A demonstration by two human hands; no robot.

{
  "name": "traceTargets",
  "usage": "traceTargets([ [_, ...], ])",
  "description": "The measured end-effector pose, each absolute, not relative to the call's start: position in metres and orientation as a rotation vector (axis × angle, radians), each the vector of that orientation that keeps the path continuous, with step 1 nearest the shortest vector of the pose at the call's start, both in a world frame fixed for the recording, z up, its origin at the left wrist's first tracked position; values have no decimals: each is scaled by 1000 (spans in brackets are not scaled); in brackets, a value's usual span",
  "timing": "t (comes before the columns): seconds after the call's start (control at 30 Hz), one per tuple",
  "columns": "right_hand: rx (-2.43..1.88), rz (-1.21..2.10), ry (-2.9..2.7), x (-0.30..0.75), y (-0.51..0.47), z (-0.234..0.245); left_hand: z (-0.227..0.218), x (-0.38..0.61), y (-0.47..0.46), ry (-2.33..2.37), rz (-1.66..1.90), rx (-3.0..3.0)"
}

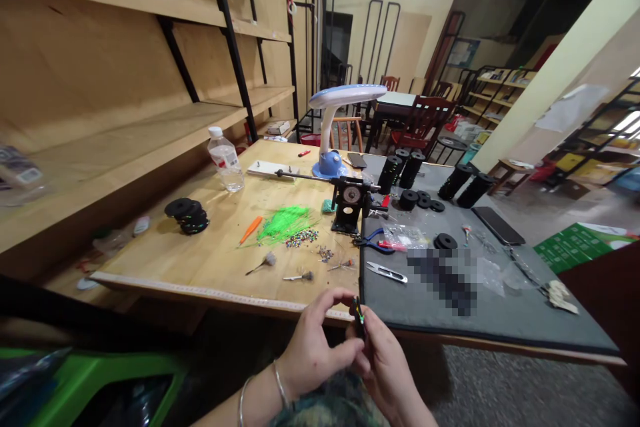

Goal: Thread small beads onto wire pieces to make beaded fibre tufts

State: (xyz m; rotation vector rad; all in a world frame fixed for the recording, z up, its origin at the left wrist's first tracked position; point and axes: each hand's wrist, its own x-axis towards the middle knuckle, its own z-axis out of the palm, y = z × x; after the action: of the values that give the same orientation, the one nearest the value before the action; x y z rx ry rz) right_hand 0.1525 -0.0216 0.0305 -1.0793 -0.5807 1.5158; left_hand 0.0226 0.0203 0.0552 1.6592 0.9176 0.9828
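Note:
My left hand [313, 341] and my right hand [385, 363] meet in front of the table's near edge, below its level. Together they pinch a small dark piece with green and orange specks [357, 312]; both sets of fingers are curled around it. Bracelets circle my left wrist. On the wooden table [200, 267] lie a heap of bright green strands [283, 221], loose coloured beads [301, 237], small tufted pieces [300, 275] and an orange tool [250, 229]. A black winding device [350, 203] stands at the seam with the grey mat [500, 320].
Thread snips [386, 272] and blue-handled pliers [373, 242] lie on the mat, with black spools [425, 200], tall black rolls [400, 170] and a phone [497, 225]. A water bottle [226, 159], a stack of black discs [187, 215] and a desk lamp [333, 130] stand farther back. Wooden shelving lines the left.

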Motion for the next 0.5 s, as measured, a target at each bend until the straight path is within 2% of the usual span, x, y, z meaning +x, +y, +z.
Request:
traceTargets([
  [0.17,-1330,1176,-1179,155,-34,30,60,17,42,868,938,1564],
  [0.33,-1405,781,-1696,180,-35,67,64,11,56,816,692,1639],
  [0.43,-1390,698,-1814,196,-22,84,67,10,54,701,562,1650],
  [0.5,-1388,770,-1785,203,-10,85,69,9,51,578,493,1543],
])
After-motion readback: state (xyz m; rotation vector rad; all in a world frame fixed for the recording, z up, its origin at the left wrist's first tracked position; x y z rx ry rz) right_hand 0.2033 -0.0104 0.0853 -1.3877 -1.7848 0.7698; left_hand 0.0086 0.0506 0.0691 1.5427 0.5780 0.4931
